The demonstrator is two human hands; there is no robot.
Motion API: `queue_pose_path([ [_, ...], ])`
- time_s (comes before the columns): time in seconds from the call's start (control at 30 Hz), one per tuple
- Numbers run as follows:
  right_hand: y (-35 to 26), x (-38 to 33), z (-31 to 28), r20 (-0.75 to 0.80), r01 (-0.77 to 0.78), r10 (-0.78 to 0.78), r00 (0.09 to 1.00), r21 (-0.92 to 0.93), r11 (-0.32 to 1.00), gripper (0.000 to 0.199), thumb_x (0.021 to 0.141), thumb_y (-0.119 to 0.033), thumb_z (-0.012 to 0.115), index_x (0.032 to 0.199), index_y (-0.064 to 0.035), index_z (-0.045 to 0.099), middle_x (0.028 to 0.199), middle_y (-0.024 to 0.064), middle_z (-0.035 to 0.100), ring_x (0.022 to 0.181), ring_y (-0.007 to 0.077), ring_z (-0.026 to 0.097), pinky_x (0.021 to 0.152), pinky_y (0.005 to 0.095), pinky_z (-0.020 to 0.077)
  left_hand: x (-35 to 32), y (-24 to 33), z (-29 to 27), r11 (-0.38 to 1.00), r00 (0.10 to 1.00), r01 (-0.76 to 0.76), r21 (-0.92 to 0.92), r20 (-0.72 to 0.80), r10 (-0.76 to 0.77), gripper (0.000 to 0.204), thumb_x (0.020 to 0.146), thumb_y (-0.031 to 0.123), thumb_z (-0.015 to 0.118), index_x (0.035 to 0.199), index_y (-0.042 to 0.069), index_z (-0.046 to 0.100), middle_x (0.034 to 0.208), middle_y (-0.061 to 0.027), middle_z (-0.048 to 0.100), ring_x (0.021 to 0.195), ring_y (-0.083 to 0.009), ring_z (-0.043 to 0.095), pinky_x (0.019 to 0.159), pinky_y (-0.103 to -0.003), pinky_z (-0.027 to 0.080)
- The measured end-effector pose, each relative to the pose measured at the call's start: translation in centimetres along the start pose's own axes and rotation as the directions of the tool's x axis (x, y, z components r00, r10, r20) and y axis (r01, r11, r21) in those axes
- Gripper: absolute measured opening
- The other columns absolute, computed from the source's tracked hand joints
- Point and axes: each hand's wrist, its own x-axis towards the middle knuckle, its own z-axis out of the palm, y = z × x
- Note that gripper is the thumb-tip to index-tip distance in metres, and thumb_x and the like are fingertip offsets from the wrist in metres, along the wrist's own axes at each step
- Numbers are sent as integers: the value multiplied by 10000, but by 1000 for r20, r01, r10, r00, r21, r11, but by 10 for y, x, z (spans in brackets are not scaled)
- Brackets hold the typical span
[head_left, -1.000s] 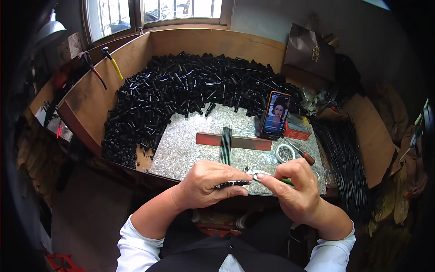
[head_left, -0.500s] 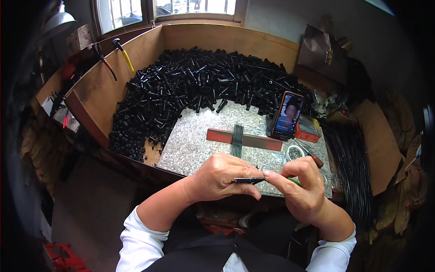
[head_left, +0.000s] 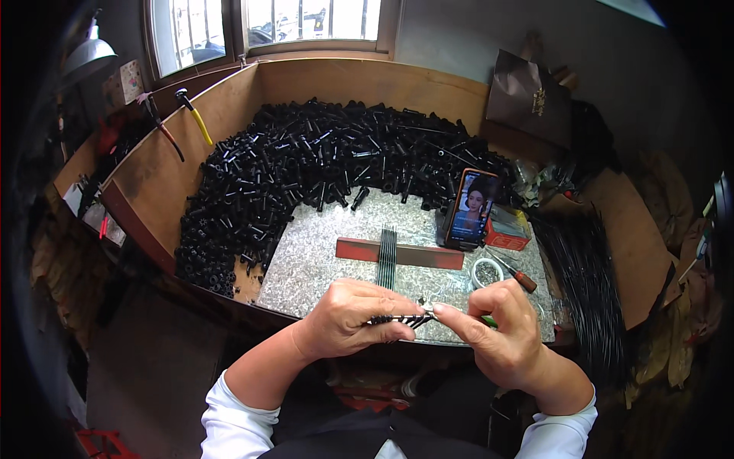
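My left hand (head_left: 353, 317) is closed on several thin black rods (head_left: 399, 319), pinched side by side between thumb and fingers. Their right ends stick out past my fingertips. My right hand (head_left: 501, 325) is curled, and a slim green tool (head_left: 490, 322) shows between its fingers; the rest of it is hidden in the palm. The right index fingertip meets the rod ends. Beyond my hands, a row of dark thin rods (head_left: 388, 252) lies across a flat red-and-grey bar (head_left: 436, 258) on the speckled board (head_left: 306, 268).
A big heap of black tubular parts (head_left: 336, 145) fills the wooden-walled bench. On the right are a phone (head_left: 472, 206), a red box (head_left: 508, 229), a white cup of small bits (head_left: 486, 273), a screwdriver (head_left: 524, 281) and long black rods (head_left: 585, 291). Pliers (head_left: 194, 118) hang at left.
The rods in my left hand have turned, now showing as a slanted, fanned row rather than a flat dark strip. Both hands stay close together; the whole view has shifted slightly.
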Motion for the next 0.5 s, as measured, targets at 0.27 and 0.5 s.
queue_pose_path([
  [0.27, 4, -1, 3, -26, 7, -7, 1000, -3, 1000, 382, 657, -2, 677, 1031, -76, 705, 767, 30, 468, 665, 174, 472, 540, 274, 389, 1, -5, 0, 999, 1000, 24, -25, 3, -24, 362, 767, 304, 732, 981, 13, 702, 916, -145, 709, 817, -279, 705, 699, -330, 565],
  [0.5, 8, 2, 2, 43, 70, -69, 997, -33, 997, 457, 664, -47, 649, 1120, -64, 673, 814, 38, 473, 713, 173, 491, 584, 270, 423, 9, -5, 2, 1000, 1000, 5, -21, 23, -5, 370, 716, 261, 777, 972, 5, 697, 896, -154, 704, 799, -288, 702, 678, -338, 565],
])
